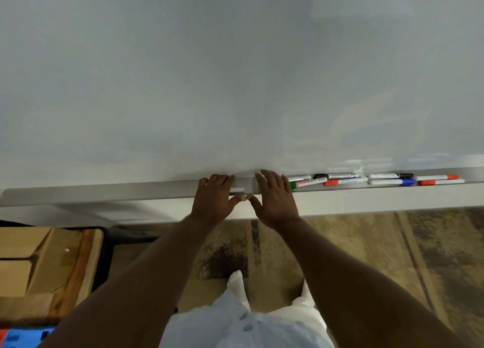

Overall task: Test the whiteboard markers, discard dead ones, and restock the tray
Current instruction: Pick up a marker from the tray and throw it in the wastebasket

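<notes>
Aluminium tray [131,189] along the foot of the whiteboard [235,72], and both hands are down on it. The right hand [273,198] lies flat with its fingers straight and spread, holding nothing, its outer finger just beside the green-capped marker [307,182]. The left hand [213,199] bends its fingers into the channel next to a small pale object [237,189]; whether it grips that, I can't tell. The other markers [385,182] lie capped in a double row further right: red, blue and black. The danger, I'd say, is a careless sideways sweep of the right hand, which could knock the green one into its neighbours and roll them over the shallow lip onto the floor [366,243].
</notes>
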`<act>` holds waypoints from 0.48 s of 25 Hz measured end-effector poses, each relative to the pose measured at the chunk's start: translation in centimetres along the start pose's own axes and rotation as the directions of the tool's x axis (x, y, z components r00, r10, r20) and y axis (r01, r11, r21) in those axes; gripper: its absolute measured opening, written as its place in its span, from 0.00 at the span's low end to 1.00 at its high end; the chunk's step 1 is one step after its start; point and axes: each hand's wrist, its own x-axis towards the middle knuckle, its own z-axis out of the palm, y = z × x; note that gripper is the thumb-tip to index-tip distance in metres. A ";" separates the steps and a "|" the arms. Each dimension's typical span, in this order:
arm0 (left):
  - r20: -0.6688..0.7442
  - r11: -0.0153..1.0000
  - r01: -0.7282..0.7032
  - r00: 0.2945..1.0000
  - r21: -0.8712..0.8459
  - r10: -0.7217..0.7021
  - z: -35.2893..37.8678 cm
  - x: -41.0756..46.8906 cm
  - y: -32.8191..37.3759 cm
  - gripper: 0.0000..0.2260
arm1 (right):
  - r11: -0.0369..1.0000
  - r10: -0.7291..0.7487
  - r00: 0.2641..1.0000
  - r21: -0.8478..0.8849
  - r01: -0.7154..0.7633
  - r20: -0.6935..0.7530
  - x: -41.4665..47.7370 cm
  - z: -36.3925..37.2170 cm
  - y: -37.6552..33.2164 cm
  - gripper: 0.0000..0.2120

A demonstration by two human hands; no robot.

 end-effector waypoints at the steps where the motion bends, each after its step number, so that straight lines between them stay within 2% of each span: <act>1: 0.010 1.000 -0.007 1.000 -0.003 0.007 0.1 0.5 0.8 0.31 | 1.000 0.014 1.000 -0.010 -0.014 0.007 -0.1 -0.3 0.8 0.34; 8: 0.050 0.999 -0.028 0.998 -0.045 0.030 1.2 3.4 6.1 0.29 | 0.997 0.072 0.996 -0.017 -0.071 0.052 -0.7 -2.5 6.3 0.32; 12: 0.036 0.998 -0.056 0.998 -0.027 0.057 2.0 5.1 9.0 0.23 | 0.998 0.066 0.997 -0.025 -0.065 0.047 -0.6 -3.5 9.5 0.27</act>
